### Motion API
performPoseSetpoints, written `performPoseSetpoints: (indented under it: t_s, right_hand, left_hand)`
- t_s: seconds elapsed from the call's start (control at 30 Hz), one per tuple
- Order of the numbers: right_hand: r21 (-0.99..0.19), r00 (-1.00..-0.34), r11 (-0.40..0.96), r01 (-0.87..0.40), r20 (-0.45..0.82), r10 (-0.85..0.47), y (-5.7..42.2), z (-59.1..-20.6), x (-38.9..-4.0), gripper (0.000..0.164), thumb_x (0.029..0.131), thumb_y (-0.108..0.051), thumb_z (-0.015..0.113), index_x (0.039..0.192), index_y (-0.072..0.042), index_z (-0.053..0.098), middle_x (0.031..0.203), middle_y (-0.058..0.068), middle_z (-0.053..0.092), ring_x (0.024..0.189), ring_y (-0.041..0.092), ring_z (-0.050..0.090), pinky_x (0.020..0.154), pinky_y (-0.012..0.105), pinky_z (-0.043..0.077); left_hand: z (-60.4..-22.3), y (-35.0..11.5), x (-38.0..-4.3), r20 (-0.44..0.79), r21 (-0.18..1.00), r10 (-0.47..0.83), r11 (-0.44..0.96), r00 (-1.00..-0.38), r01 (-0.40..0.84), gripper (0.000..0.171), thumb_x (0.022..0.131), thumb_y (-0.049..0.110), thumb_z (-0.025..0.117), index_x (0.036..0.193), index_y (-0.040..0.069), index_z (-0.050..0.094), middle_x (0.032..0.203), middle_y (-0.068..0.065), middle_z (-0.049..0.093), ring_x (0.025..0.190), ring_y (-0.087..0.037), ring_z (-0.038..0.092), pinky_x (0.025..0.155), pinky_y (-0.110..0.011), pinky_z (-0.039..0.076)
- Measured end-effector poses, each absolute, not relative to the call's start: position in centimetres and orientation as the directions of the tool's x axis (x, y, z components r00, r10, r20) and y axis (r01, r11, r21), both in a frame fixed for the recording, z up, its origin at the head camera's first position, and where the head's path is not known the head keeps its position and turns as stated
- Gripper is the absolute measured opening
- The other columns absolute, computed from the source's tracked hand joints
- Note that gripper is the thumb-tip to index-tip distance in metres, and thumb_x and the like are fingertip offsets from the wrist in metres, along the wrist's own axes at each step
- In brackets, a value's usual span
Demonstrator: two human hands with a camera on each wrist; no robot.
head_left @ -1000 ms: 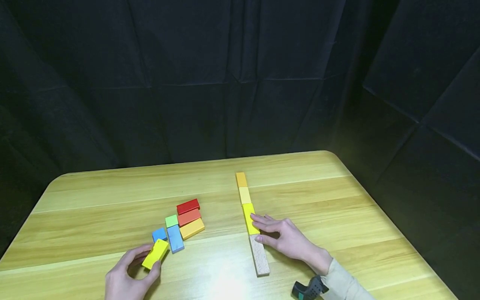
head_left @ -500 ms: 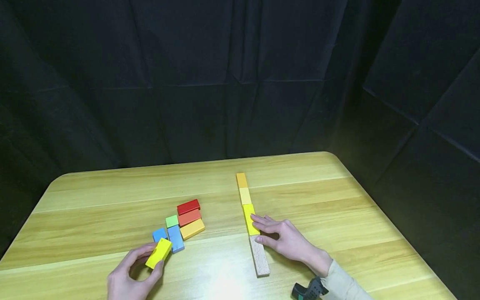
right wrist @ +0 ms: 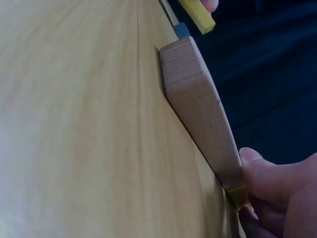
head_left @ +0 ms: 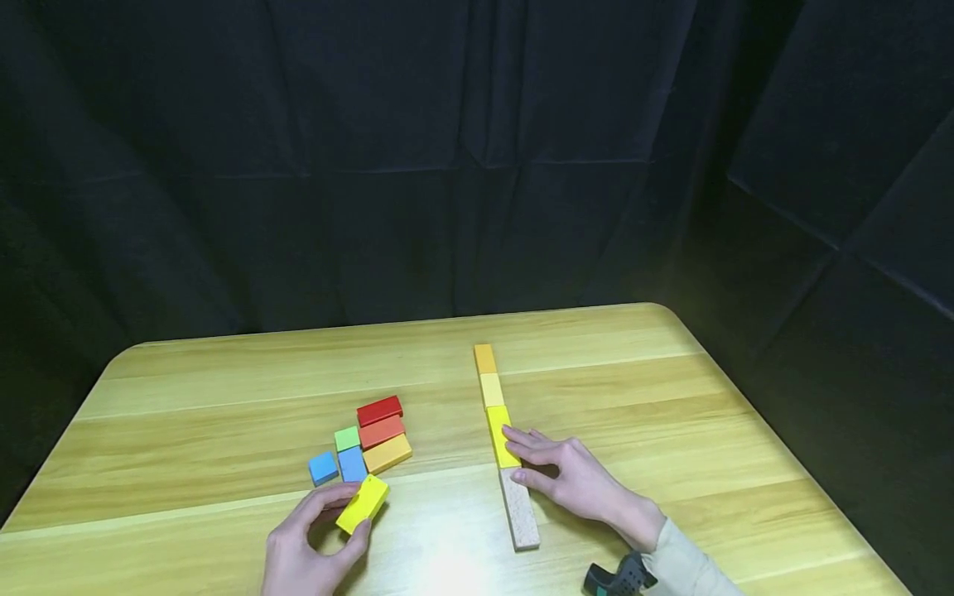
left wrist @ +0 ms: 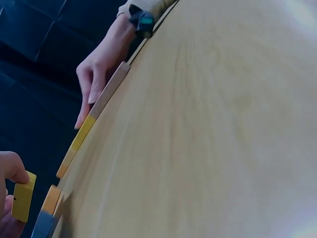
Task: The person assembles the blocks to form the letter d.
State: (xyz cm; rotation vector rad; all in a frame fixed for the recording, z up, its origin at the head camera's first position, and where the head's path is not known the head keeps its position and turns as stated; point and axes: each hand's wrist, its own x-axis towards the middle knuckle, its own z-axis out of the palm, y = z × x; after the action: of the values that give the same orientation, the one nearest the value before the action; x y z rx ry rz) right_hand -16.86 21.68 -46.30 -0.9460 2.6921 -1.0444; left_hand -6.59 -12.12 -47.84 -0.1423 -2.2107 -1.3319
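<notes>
My left hand pinches a yellow block between thumb and fingers, tilted and raised over the table in the left wrist view. It overlaps the near end of a long blue block. On the right, my right hand rests with loosely extended fingers against a row of blocks. Its fingertips touch a flat yellow block, and the thumb lies on a pale wooden block at the row's near end. Beyond the yellow one, a cream block and an orange block continue the line.
Left of the row lies a loose cluster: a red block, an orange-red block, a light orange block, a small green block and a small blue block. Dark curtains hang behind the wooden table.
My left hand has carried the yellow block to the right, from beside the small blue block to in front of the long blue one. The right hand stays at the row.
</notes>
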Motion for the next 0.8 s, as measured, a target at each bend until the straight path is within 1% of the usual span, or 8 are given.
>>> performPoseSetpoints:
  t_s: [0.17, 0.27, 0.37, 0.53, 0.8]
  right_hand:
    - [-0.643, -0.799, 0.565, -0.517, 0.126, -0.588, 21.8, -46.3, -16.8, 0.051, 0.096, -0.039, 0.064, 0.136, -0.007, 0.060, 0.150, -0.003, 0.047, 0.141, 0.033, 0.040, 0.115, 0.052, 0.033]
    - [-0.647, -0.800, 0.565, -0.512, 0.119, -0.588, 21.8, -46.3, -16.9, 0.052, 0.096, -0.040, 0.064, 0.136, -0.007, 0.060, 0.151, -0.004, 0.047, 0.142, 0.033, 0.039, 0.116, 0.053, 0.032]
    - [-0.647, -0.802, 0.570, -0.507, 0.111, -0.587, 21.8, -46.3, -16.9, 0.053, 0.096, -0.042, 0.063, 0.136, -0.008, 0.060, 0.151, -0.005, 0.046, 0.143, 0.033, 0.038, 0.116, 0.054, 0.031]
    - [-0.648, -0.804, 0.571, -0.504, 0.111, -0.584, 21.8, -46.3, -16.9, 0.053, 0.096, -0.042, 0.064, 0.136, -0.008, 0.060, 0.150, -0.005, 0.047, 0.142, 0.033, 0.039, 0.116, 0.053, 0.032]
    - [-0.647, -0.807, 0.573, -0.503, 0.115, -0.579, 21.8, -46.3, -16.9, 0.052, 0.095, -0.041, 0.065, 0.135, -0.009, 0.061, 0.150, -0.006, 0.048, 0.141, 0.034, 0.041, 0.115, 0.053, 0.033]
  left_hand:
    - [-47.8, -10.0, -7.5, 0.522, 0.774, -0.135, 0.489, -0.842, 0.402, 0.050, 0.060, -0.011, 0.086, 0.102, 0.013, 0.073, 0.098, 0.007, 0.073, 0.085, -0.005, 0.068, 0.082, -0.009, 0.051]
    - [-47.6, -8.8, -8.2, 0.497, 0.778, -0.122, 0.501, -0.859, 0.379, 0.047, 0.062, -0.006, 0.087, 0.102, 0.014, 0.073, 0.101, 0.009, 0.072, 0.087, -0.005, 0.068, 0.085, -0.009, 0.049]
    - [-47.3, -7.7, -9.0, 0.466, 0.787, -0.104, 0.502, -0.878, 0.358, 0.043, 0.065, -0.004, 0.087, 0.102, 0.013, 0.073, 0.104, 0.008, 0.072, 0.090, -0.007, 0.069, 0.085, -0.014, 0.052]
    - [-47.0, -6.4, -10.2, 0.428, 0.803, -0.082, 0.492, -0.900, 0.337, 0.039, 0.069, -0.002, 0.085, 0.103, 0.012, 0.073, 0.103, 0.005, 0.072, 0.091, -0.010, 0.069, 0.083, -0.027, 0.058]
    - [-46.7, -4.9, -11.9, 0.418, 0.796, -0.050, 0.501, -0.907, 0.339, 0.038, 0.072, -0.001, 0.083, 0.106, 0.010, 0.072, 0.102, 0.000, 0.073, 0.089, -0.015, 0.070, 0.081, -0.029, 0.059]
